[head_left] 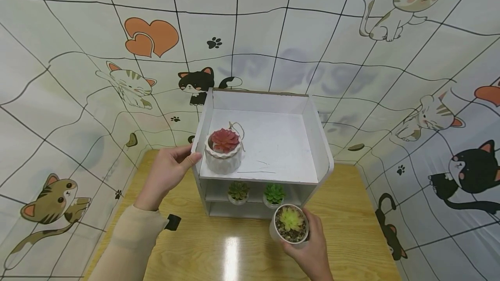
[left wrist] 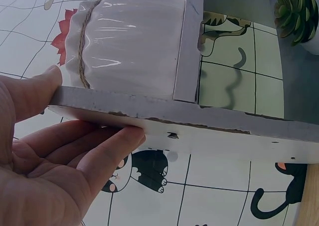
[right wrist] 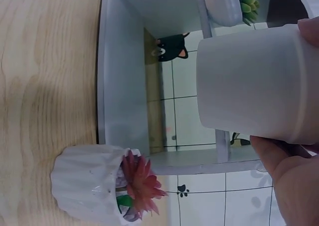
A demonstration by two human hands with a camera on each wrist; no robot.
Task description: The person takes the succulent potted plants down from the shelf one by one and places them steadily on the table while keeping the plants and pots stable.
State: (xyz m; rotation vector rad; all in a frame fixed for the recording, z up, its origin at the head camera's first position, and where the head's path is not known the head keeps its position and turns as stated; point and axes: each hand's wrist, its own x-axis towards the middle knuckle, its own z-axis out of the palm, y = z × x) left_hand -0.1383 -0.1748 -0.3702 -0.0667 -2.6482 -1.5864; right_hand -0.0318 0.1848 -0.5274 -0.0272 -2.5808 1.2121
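Note:
A small white shelf (head_left: 254, 177) stands on the wooden table. My left hand (head_left: 169, 172) holds its left side panel (left wrist: 164, 111), thumb on one side and fingers on the other. My right hand (head_left: 312, 242) grips a white pot (right wrist: 249, 84) with a yellow-green succulent (head_left: 291, 219), raised in front of the shelf's right half. A red succulent (head_left: 225, 140) in a white, twine-tied pot (head_left: 223, 162) occupies the top left. Two small potted green succulents (head_left: 238, 191) (head_left: 274, 194) sit on the level below.
The right wrist view shows another red succulent (right wrist: 142, 183) in a ribbed white pot (right wrist: 89, 183) on the table beside the shelf. The wooden table (head_left: 203, 250) extends in front. Cloth printed with cats and a grid (head_left: 258, 34) hangs behind and at both sides.

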